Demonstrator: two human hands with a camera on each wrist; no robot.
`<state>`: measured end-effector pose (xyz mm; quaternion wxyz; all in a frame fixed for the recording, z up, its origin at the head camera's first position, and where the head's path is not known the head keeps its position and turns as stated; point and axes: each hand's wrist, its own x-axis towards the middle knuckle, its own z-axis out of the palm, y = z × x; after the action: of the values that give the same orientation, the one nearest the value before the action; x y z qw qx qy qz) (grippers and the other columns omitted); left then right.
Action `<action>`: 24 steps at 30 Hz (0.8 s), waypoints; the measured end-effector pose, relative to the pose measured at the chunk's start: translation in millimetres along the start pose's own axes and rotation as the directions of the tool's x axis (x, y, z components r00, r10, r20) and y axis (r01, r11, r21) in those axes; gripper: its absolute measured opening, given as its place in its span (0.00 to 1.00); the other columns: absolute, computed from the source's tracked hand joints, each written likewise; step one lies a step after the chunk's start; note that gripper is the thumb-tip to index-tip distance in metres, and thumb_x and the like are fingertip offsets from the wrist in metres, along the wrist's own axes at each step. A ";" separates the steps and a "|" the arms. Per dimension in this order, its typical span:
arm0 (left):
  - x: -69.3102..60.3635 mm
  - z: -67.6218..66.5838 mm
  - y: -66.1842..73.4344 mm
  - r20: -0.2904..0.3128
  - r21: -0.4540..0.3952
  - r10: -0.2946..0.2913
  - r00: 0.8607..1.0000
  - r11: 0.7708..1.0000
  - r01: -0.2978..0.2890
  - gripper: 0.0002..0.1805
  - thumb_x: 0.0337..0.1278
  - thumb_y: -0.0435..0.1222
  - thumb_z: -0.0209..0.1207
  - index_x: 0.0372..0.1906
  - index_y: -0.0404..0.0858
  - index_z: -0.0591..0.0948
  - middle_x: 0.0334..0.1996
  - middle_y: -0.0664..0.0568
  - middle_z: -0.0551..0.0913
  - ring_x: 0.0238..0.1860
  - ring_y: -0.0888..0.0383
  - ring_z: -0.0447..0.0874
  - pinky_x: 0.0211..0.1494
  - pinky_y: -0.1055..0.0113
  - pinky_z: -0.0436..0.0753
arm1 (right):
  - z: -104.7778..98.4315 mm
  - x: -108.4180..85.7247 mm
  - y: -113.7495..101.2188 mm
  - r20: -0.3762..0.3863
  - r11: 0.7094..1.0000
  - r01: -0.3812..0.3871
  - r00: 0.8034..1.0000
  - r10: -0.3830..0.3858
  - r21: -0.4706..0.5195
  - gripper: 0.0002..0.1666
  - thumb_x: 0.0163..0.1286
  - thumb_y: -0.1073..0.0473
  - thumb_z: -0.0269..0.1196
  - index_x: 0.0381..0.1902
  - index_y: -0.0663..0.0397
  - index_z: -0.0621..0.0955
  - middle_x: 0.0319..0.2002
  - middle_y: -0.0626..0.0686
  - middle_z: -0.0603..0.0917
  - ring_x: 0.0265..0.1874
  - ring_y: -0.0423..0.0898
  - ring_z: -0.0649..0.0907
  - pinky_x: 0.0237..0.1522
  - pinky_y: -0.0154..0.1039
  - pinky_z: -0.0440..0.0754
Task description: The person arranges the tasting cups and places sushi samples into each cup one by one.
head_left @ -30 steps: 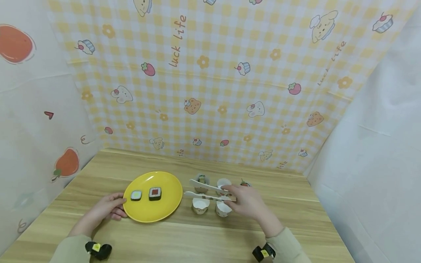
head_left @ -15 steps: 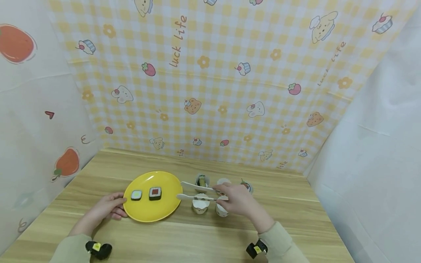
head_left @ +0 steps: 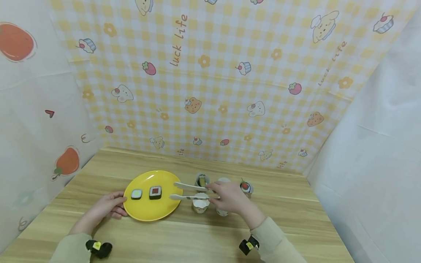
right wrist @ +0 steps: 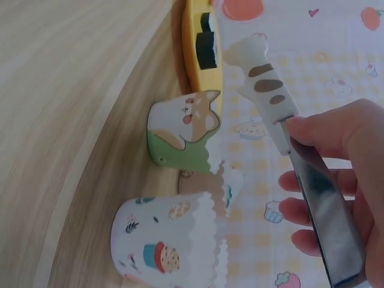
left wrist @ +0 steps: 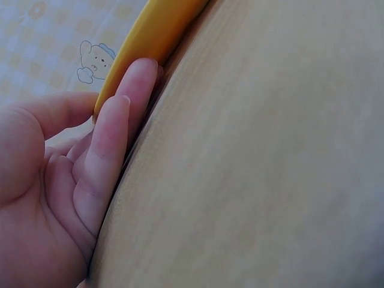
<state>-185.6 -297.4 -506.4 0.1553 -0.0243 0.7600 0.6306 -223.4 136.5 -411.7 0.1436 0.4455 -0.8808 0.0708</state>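
My left hand (head_left: 110, 206) pinches the left rim of a yellow plate (head_left: 148, 210); in the left wrist view the thumb lies over the rim and the fingers (left wrist: 111, 129) reach beneath it. Two toy sushi rolls sit on the plate, a pale one with a green centre (head_left: 136, 194) and one with a red centre (head_left: 155, 192). My right hand (head_left: 231, 199) grips metal tongs with white paw-shaped tips (right wrist: 270, 90). Those tips are spread apart over the plate's right edge, right of the sushi, with nothing between them.
Several paper baking cups stand right of the plate: one with a yellow-and-green piece (head_left: 202, 180), one at the front (head_left: 200, 206), one with a red-topped roll (head_left: 245, 186). Others (head_left: 222, 212) are partly hidden by my right hand. A checked cloth (head_left: 204, 84) hangs behind the table.
My right hand has moved left with the tongs, from above the cups to where the tips reach over the plate's right edge. The left hand and the sushi have stayed put.
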 end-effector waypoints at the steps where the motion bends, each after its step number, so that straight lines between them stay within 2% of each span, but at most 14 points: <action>1: 0.1 0.0 -0.2 0.001 -0.001 0.001 1.000 1.000 -0.001 0.32 0.72 0.36 0.46 0.65 0.14 0.51 0.28 0.46 0.82 0.28 0.51 0.85 0.30 0.61 0.84 | 0.8 1.4 -0.6 0.001 1.000 -0.002 1.000 0.003 -0.008 0.23 0.61 0.50 0.68 0.53 0.50 0.81 0.41 0.47 0.85 0.14 0.32 0.66 0.11 0.25 0.60; 8: -0.1 0.3 0.1 0.006 0.000 0.009 1.000 1.000 -0.009 0.32 0.72 0.36 0.46 0.65 0.14 0.51 0.28 0.46 0.82 0.28 0.51 0.85 0.30 0.62 0.85 | 2.9 9.2 -5.9 0.058 0.998 -0.042 0.997 0.044 -0.036 0.24 0.62 0.48 0.67 0.54 0.48 0.81 0.38 0.46 0.84 0.12 0.34 0.63 0.09 0.28 0.56; 17: 0.2 -0.2 -0.7 0.010 -0.001 0.013 1.000 1.000 -0.013 0.33 0.72 0.36 0.46 0.65 0.14 0.50 0.28 0.46 0.82 0.28 0.51 0.85 0.30 0.62 0.85 | 5.8 18.3 -12.5 0.065 1.000 -0.020 0.998 0.021 -0.016 0.24 0.62 0.49 0.68 0.54 0.48 0.81 0.31 0.45 0.82 0.10 0.32 0.62 0.10 0.27 0.59; 24: 0.4 -1.5 -0.8 0.025 -0.005 0.024 0.999 1.000 -0.024 0.33 0.72 0.36 0.46 0.65 0.13 0.50 0.28 0.46 0.82 0.28 0.51 0.85 0.30 0.62 0.85 | 9.4 25.4 -16.0 0.092 0.999 -0.033 0.995 0.037 -0.042 0.24 0.62 0.48 0.67 0.56 0.47 0.80 0.36 0.46 0.83 0.10 0.33 0.63 0.10 0.28 0.59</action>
<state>-186.1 -299.0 -507.0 0.1574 -0.0078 0.7568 0.6344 -226.6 105.2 -412.6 0.1103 0.4298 -0.8955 0.0345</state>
